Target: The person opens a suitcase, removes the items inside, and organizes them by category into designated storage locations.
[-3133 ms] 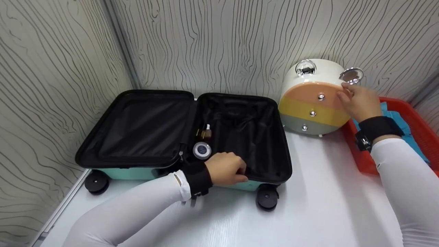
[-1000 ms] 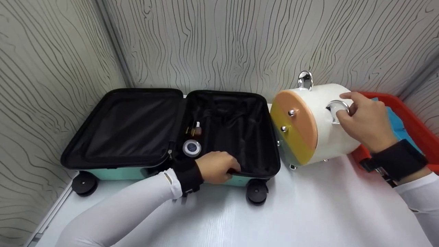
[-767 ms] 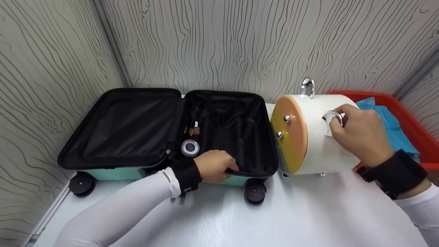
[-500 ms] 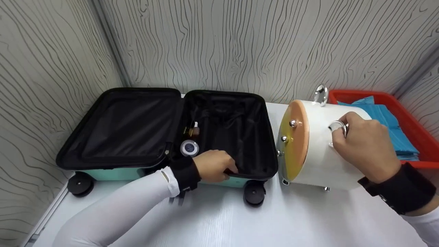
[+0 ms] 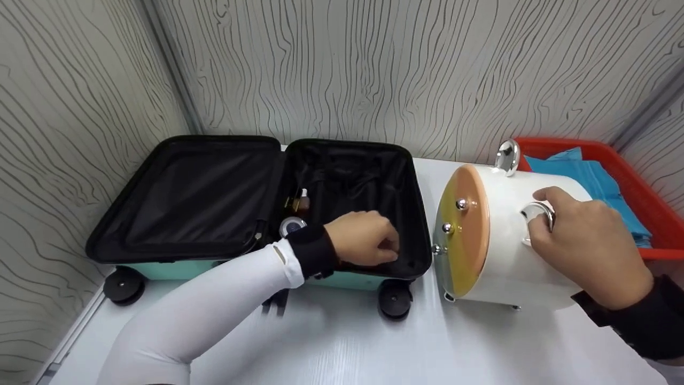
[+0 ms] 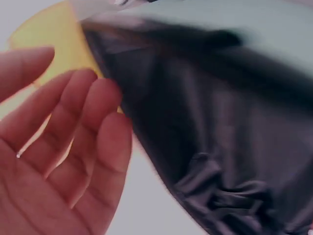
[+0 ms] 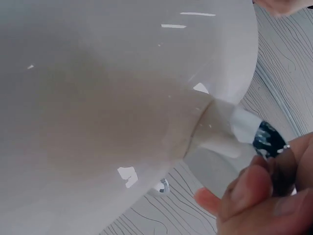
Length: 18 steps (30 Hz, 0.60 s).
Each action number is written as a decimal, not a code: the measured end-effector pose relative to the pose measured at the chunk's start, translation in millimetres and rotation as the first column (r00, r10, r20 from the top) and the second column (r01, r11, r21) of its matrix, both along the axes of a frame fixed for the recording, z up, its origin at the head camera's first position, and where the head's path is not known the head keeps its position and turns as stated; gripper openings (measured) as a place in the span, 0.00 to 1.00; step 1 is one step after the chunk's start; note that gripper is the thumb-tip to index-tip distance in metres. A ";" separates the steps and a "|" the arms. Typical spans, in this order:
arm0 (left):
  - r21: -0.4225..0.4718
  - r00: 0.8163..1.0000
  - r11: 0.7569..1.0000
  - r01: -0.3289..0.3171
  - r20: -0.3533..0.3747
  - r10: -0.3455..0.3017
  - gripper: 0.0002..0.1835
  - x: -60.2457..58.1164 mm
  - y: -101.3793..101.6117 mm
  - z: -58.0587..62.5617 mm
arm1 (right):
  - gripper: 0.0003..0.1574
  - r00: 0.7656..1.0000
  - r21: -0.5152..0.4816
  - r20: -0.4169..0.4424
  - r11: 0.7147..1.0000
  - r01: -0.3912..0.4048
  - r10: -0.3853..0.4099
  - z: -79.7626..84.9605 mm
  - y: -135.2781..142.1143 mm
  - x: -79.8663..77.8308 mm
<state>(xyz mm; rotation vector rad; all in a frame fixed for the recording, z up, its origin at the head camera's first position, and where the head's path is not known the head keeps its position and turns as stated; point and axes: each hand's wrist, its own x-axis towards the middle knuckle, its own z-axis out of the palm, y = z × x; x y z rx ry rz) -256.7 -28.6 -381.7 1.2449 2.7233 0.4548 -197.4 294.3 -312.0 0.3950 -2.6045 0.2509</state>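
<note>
A small white drawer box (image 5: 507, 267) with a round orange, yellow and green front stands angled to the right of the suitcase, its knobs facing left. My right hand (image 5: 596, 248) holds its nearer chrome ear (image 7: 276, 147), thumb and fingertips around the metal with the index finger raised. The farther chrome ear (image 5: 507, 156) sticks up behind. My left hand (image 5: 363, 238) hovers over the front rim of the open mint suitcase (image 5: 352, 280). In the left wrist view its fingers (image 6: 110, 142) are loosely bent and hold nothing.
Inside the suitcase's right half lie a small dropper bottle (image 5: 303, 202) and a round tin (image 5: 291, 224), partly hidden by my left wrist. Behind the drawer box stands a red basket (image 5: 662, 227) with blue packets (image 5: 609, 184). Patterned wall panels (image 5: 342, 69) close off the back.
The drawer box has turned from facing forward to facing left, and come toward me, with my right hand on its ear. My left hand has lifted off the suitcase's front rim.
</note>
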 end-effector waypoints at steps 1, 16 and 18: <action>0.026 1.000 1.000 -0.012 0.002 0.012 0.08 -1.8 6.4 6.2 | 0.17 1.000 0.006 0.021 1.000 0.003 -0.003 1.6 0.5 0.1; 0.077 0.996 0.993 -0.092 0.004 0.092 0.14 -30.9 88.0 44.2 | 0.35 0.960 0.113 0.272 0.988 -0.101 0.067 8.1 21.2 -15.0; 0.082 0.995 0.992 -0.094 -0.012 0.095 0.11 -32.1 94.2 44.0 | 0.36 0.960 0.108 0.263 0.986 -0.127 0.094 8.4 24.0 -16.2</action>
